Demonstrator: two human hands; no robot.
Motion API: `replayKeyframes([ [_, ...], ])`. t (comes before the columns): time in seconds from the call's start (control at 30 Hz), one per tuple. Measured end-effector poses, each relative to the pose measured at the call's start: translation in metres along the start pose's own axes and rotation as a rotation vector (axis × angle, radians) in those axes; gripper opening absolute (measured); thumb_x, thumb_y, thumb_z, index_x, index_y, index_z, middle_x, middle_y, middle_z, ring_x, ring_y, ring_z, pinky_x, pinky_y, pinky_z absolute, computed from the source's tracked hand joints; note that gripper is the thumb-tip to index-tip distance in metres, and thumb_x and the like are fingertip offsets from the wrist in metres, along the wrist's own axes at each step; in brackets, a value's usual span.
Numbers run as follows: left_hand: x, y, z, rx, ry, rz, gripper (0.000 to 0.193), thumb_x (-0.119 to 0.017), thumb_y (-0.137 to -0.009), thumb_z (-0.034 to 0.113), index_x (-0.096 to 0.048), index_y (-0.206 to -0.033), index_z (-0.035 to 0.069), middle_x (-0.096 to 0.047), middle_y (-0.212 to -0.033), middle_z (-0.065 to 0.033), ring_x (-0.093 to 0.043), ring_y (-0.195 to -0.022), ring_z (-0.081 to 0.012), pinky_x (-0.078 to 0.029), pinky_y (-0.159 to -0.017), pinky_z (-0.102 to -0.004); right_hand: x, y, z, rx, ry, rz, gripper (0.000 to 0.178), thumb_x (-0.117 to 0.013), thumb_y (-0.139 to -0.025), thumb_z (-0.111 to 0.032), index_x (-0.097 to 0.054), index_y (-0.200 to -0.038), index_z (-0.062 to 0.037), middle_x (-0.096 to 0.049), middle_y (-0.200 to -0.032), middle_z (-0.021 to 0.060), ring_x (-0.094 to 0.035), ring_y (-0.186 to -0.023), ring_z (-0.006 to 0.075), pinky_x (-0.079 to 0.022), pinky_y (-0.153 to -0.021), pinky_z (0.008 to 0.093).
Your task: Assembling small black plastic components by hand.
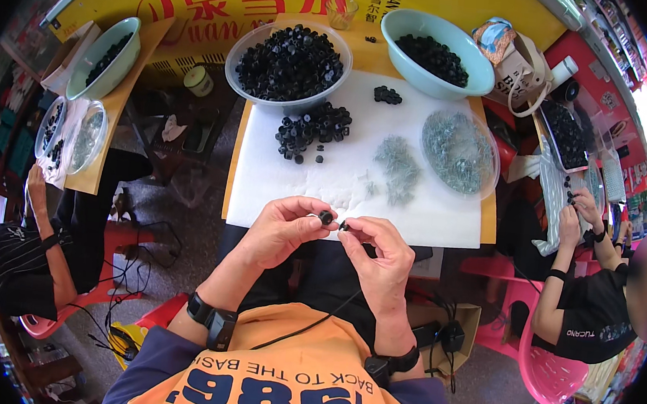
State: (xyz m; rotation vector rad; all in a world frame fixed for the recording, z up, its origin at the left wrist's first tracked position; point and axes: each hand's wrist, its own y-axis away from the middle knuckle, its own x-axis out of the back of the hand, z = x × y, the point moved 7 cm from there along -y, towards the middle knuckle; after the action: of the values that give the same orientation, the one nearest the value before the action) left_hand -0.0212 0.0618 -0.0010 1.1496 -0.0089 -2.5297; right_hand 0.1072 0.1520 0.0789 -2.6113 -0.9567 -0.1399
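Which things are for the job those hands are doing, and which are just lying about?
Probably for the job:
- black piece in the left hand
- another black piece in the right hand
- heap of black pieces
- heap of pale bits
- white sheet underneath

Probably just lying about:
- clear cup
- white bag
- cardboard box

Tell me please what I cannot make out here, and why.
Head view:
Black piece in left hand: partly covered by that hand.
Dark piece in right hand: mostly hidden by that hand.
Bottom of clear bowl: buried under black parts.
Grey bits in round tray: too small, overlapping.
Person at left: cut off by picture's dark edge.
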Motion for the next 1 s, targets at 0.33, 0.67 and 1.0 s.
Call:
replayKeyframes([
  [0.33, -0.002, 0.001, -0.005, 0.036, 0.06, -0.023, 0.024, -0.063, -0.089, 0.003, -0.063, -0.112, -0.003, -0.066, -0.105, -0.0147, -0.068, -0.094, -0.0228, -0.058, -0.085, -0.0343, -0.002, -0.001, -0.005, 0.025, 0.083, -0.026, 0.021, -0.074, -0.077, 0.0, -0.069, -0.097, -0.0003, -0.068, -0.089, 0.0092, -0.064, -0.07, 0.0137, -0.052, -0.063, 0.0246],
  [0.67, -0.007, 0.001, -0.005, 0.015, 0.007, -0.032, 0.024, -0.064, -0.088, 0.002, -0.064, -0.111, -0.003, -0.066, -0.106, -0.0143, -0.066, -0.098, -0.0219, -0.056, -0.089, -0.037, -0.003, 0.0, -0.003, 0.003, 0.097, -0.036, 0.018, -0.074, -0.077, 0.001, -0.069, -0.095, 0.0008, -0.068, -0.088, 0.0089, -0.064, -0.072, 0.0123, -0.052, -0.064, 0.0238],
  [1.0, -0.007, 0.001, -0.007, 0.01, -0.041, -0.025, 0.023, -0.064, -0.087, 0.0, -0.065, -0.11, -0.003, -0.066, -0.106, -0.014, -0.065, -0.098, -0.0211, -0.056, -0.089, -0.036, -0.004, 0.002, 0.001, 0.023, 0.094, -0.043, 0.019, -0.074, -0.078, -0.001, -0.069, -0.095, -0.0008, -0.067, -0.088, 0.0088, -0.065, -0.071, 0.0139, -0.053, -0.063, 0.0246],
])
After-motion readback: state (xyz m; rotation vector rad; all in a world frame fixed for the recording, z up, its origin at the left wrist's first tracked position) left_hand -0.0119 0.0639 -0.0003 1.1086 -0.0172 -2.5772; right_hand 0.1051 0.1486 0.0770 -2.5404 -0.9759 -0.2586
